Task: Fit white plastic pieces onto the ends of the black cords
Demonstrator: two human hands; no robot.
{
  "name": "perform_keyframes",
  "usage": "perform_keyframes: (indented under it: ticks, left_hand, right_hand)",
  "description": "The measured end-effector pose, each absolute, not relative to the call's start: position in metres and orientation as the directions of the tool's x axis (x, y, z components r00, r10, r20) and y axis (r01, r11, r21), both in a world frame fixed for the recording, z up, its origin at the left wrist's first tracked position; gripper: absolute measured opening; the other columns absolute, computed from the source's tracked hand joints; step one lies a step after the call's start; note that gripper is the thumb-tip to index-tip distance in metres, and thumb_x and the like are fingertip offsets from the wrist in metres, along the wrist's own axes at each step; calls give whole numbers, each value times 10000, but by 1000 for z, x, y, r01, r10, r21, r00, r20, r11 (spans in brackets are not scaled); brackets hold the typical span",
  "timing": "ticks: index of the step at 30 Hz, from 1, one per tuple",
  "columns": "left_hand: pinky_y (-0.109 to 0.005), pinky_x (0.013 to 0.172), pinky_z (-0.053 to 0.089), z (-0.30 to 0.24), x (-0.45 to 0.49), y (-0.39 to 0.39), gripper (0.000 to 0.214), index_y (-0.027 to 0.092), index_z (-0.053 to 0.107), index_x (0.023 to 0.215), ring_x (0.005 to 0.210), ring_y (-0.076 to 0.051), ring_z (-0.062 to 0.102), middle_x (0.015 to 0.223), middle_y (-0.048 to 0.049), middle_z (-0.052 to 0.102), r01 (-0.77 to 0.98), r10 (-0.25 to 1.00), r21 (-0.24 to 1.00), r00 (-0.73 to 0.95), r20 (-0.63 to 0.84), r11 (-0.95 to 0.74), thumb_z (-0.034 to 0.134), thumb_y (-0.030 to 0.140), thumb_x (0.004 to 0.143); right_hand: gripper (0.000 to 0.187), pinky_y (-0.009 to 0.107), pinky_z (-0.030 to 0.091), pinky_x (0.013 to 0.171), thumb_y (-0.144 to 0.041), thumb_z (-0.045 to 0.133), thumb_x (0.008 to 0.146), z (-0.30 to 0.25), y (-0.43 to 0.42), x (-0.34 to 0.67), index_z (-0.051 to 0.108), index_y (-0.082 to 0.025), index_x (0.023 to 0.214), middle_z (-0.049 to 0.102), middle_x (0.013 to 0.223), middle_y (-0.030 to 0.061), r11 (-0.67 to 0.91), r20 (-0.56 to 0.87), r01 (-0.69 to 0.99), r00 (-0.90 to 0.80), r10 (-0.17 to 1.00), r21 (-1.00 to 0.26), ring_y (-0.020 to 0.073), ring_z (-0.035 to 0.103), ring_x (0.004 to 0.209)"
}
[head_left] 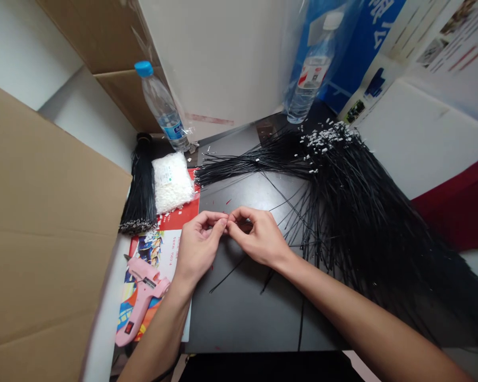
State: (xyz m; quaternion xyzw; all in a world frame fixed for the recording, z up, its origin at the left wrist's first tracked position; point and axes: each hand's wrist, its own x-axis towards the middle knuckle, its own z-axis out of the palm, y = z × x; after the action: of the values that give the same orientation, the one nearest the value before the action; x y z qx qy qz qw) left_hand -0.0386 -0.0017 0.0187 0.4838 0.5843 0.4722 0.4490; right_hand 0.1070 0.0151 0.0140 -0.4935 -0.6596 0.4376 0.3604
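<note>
On the left, a bundle of thin black strands with pale tips is resting beside a clear plastic bag of small white pieces. Below them, a pink plastic glue gun is lying on a printed red-and-white sheet, just beside my left forearm, so I am wanting that elbow kept quiet. In the middle, my hands are working at a fingertip pinch: the left hand is closing thumb against forefinger, and the right hand is meeting it, tip to tip. I am not making out what they are gripping (too small, and the fingers are covering it). Judging from here, good work is calling for a light pinch, both wrists low and the tips squarely aligned. A loose thin black strand is trailing below them on the dark grey worktop; I am watching that it isn't snagging. To the right, a large heap of thin black strands is spreading across the worktop, small white plastic ends clustering along its top; drawing singly would be avoiding tangles.
</note>
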Motion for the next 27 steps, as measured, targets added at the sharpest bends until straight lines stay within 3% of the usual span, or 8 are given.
perform_keyframes:
  ticks: [10,15,18,22,27]
  left_hand:
    - [-254,729,573,24,-40,-6,227,156,693,841,747,-165,699,789,-25,714,138,986,989,-163,-35,58,723,368,768]
    - [-249,671,557,21,-44,-4,272,168,654,895,682,-151,687,794,-9,687,87,973,994,-230,-37,58,726,404,780]
    - [-250,669,550,18,-47,-2,297,165,633,932,656,-139,686,805,-3,670,58,969,997,-244,-38,54,723,416,799]
    - [-271,661,571,22,-46,-1,331,161,611,945,680,-151,691,826,-12,661,16,977,999,-208,-41,46,713,443,805]
    - [-293,671,592,27,-44,-5,359,162,603,1010,744,-160,685,933,-55,678,33,989,999,-151,-1,6,659,478,850]
  right_hand:
    - [108,199,449,645,-253,594,872,23,14,111,663,-171,859,710,804,-3,250,117,402,-327,938,-881,88,619,674]
    - [249,223,433,630,-378,661,875,38,12,128,655,-186,1034,728,858,7,275,35,569,-395,918,-775,109,626,677]
    - [164,241,422,654,-312,588,934,46,6,144,657,-198,1030,733,879,19,333,-6,680,-445,896,-653,136,657,740]
    - [237,255,420,695,-263,422,1024,51,-1,154,649,-200,999,722,899,44,435,41,747,-483,875,-503,157,676,811]
    - [267,245,412,656,-311,427,1029,79,3,148,669,-198,1017,718,868,62,502,128,751,-499,857,-429,149,659,737]
